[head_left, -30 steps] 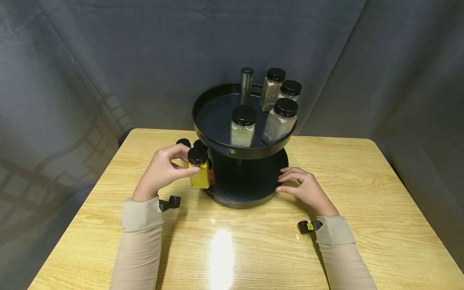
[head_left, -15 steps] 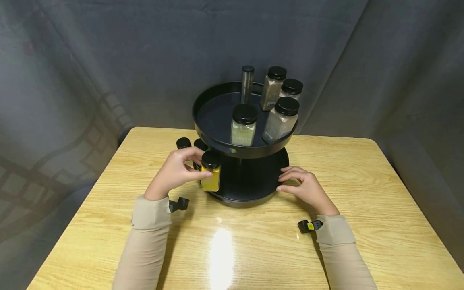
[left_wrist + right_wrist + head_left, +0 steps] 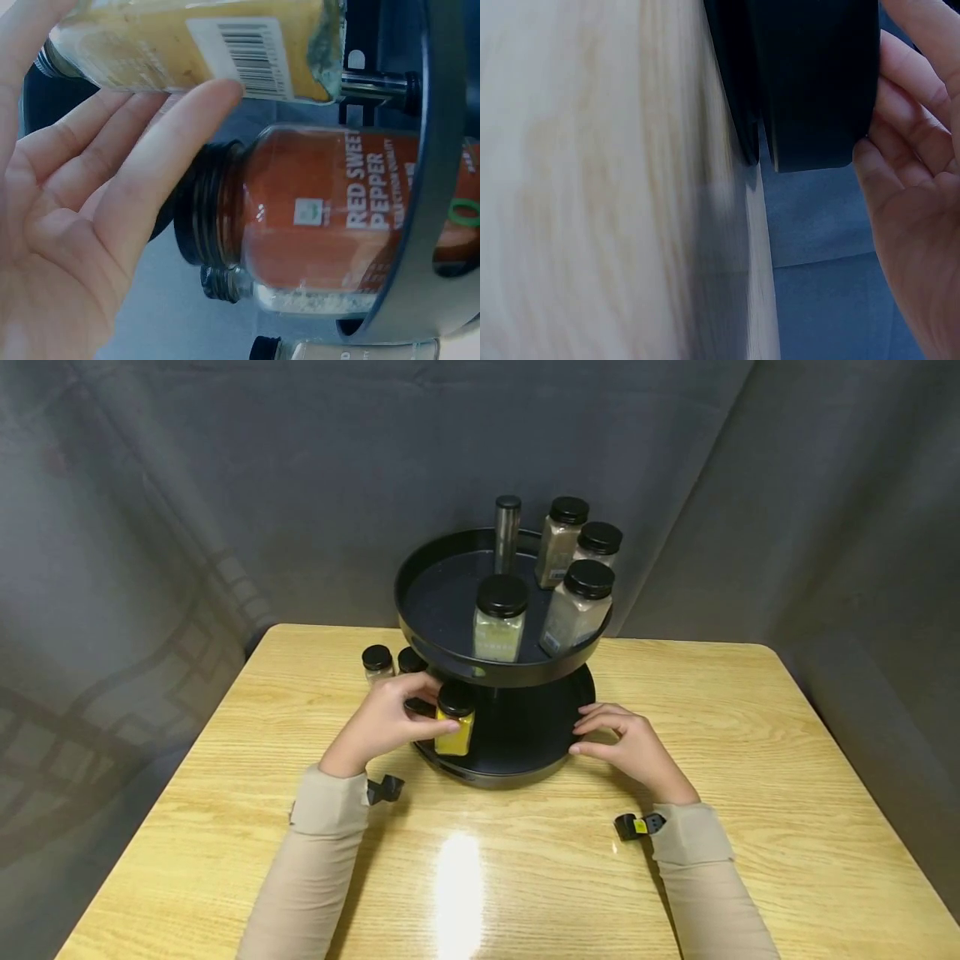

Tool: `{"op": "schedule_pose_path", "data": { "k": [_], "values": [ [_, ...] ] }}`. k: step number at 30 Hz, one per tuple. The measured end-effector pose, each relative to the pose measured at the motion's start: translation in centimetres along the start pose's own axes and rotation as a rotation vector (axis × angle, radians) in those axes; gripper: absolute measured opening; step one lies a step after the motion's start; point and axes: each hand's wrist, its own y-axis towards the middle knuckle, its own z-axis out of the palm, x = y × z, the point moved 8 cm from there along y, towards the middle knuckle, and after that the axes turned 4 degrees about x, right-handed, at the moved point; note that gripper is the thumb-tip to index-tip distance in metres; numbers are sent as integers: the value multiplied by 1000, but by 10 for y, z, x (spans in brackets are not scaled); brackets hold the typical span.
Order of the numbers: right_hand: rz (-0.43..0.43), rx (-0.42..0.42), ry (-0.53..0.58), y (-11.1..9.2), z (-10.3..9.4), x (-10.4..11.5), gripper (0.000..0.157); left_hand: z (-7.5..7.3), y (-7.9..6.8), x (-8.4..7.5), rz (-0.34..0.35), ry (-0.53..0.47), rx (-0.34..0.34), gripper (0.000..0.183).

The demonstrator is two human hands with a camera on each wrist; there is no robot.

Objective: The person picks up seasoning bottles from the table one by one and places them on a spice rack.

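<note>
My left hand (image 3: 390,722) pinches a yellow spice jar (image 3: 455,737) with a black lid between thumb and fingers. It is upright over the front left of the lower tray (image 3: 480,779) of a black two-tier turntable; I cannot tell whether its base touches. In the left wrist view, that jar's barcode side (image 3: 251,52) shows above the thumb. Beside it is a jar of red sweet pepper (image 3: 315,202). My right hand (image 3: 630,747) holds the lower tray's right rim (image 3: 817,97), thumb and curled fingers at its edge.
Several spice jars, including a pale green one (image 3: 498,631), stand on the upper tray (image 3: 435,593) around the metal post (image 3: 507,535). More black-lidded jars (image 3: 377,662) stand behind my left hand. Grey curtains (image 3: 300,485) enclose the wooden table (image 3: 750,760).
My left hand has carried the yellow spice jar rightward, from the lower tray's left edge to over its front left. My right hand stays at the rim.
</note>
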Motion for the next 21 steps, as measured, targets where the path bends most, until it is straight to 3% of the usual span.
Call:
{"op": "schedule_pose_path", "data": {
  "k": [14,21],
  "values": [
    [5,2,-5,0,1,-4,19,17,3,-6,49,128,60,49],
    [4,-3,-17,0,0,-2,19,22,4,-11,114,199,92,45]
  ]
}}
